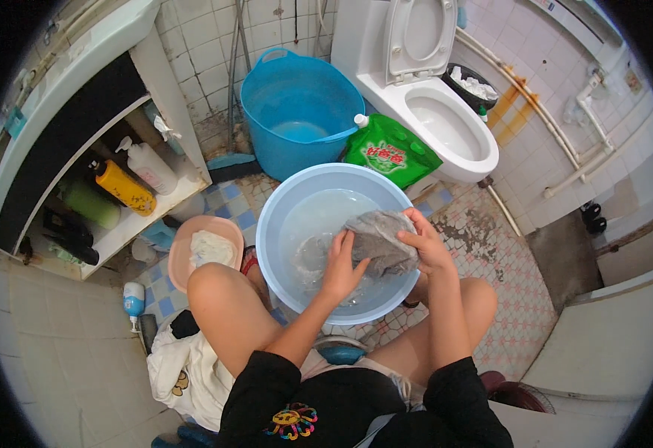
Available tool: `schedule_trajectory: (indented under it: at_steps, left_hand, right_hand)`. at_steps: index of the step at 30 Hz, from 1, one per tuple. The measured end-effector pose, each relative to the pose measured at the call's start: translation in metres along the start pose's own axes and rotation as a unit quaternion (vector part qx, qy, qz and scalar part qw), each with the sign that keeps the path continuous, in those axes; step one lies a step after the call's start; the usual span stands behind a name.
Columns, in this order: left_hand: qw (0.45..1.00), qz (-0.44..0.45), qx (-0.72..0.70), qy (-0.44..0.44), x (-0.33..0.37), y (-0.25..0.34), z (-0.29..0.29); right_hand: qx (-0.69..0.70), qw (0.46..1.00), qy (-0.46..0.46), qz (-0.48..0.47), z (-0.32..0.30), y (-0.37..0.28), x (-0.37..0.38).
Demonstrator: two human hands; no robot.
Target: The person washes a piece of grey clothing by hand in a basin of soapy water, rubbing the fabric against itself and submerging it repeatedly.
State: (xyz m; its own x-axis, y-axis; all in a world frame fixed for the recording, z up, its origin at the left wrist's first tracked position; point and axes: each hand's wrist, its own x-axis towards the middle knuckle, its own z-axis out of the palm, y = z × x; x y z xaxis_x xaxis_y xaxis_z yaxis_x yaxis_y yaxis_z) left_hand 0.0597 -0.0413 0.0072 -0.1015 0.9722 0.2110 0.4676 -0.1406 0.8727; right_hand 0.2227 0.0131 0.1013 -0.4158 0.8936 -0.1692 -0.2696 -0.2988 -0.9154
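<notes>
Right grip pinching grey cloth, left grip partly spread against it, over blue basin

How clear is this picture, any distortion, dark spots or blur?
Head view: black fisheye rim around the scene, with the shelf unit's long edge looking bowed; head view: shadow inside it dims the green bottle; head view: the left hand, right hand and grey cloth look reasonably sharp.
</notes>
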Motion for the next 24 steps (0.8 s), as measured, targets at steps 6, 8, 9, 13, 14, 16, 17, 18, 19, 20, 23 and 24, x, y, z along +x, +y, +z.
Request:
schedule_trajectory:
  at_steps: [6, 8, 9, 13, 14, 16, 17, 18, 19, 20, 23, 24]
  left_hand:
    - [0.996, 0.072, -0.002, -0.054, 0.01, -0.009, 0.003]
    - [0.995, -0.003, -0.073, -0.072, 0.018, -0.022, -0.006]
    - [0.983, -0.076, -0.143, -0.089, 0.023, -0.029, -0.01]
    - [0.968, -0.077, -0.17, -0.167, 0.023, -0.036, -0.024]
    - [0.968, -0.079, -0.169, -0.167, 0.02, -0.036, -0.024]
    - [0.951, -0.046, -0.199, -0.232, 0.011, -0.035, -0.022]
    - [0.951, -0.048, -0.199, -0.233, 0.01, -0.035, -0.02]
    - [0.929, -0.098, -0.234, -0.271, 0.008, -0.034, -0.017]
    - [0.902, -0.148, -0.267, -0.305, 0.007, -0.033, -0.016]
    - [0.917, -0.15, -0.252, -0.271, 0.009, -0.031, -0.013]
    - [0.961, -0.101, -0.165, -0.199, 0.011, -0.032, -0.011]
    - [0.961, -0.099, -0.166, -0.199, 0.013, -0.033, -0.011]
  right_hand:
    - [0.101, 0.994, 0.009, -0.034, 0.006, -0.004, -0.003]
    - [0.084, 0.995, 0.032, -0.045, -0.007, -0.001, 0.001]
    - [0.062, 0.995, 0.055, -0.061, -0.02, 0.001, 0.003]
    - [0.018, 0.992, 0.083, -0.098, -0.045, 0.014, 0.012]
    - [0.003, 0.99, 0.088, -0.111, -0.046, 0.018, 0.014]
    - [0.018, 0.992, 0.079, -0.102, -0.047, 0.022, 0.016]
    - [0.031, 0.993, 0.069, -0.093, -0.045, 0.023, 0.016]
    - [0.032, 0.993, 0.071, -0.092, -0.044, 0.024, 0.016]
    - [0.054, 0.994, 0.053, -0.08, -0.034, 0.021, 0.015]
    - [0.077, 0.994, 0.035, -0.067, -0.027, 0.019, 0.015]
    - [0.089, 0.994, 0.038, -0.057, -0.017, 0.013, 0.012]
    - [0.087, 0.994, 0.038, -0.058, -0.02, 0.013, 0.014]
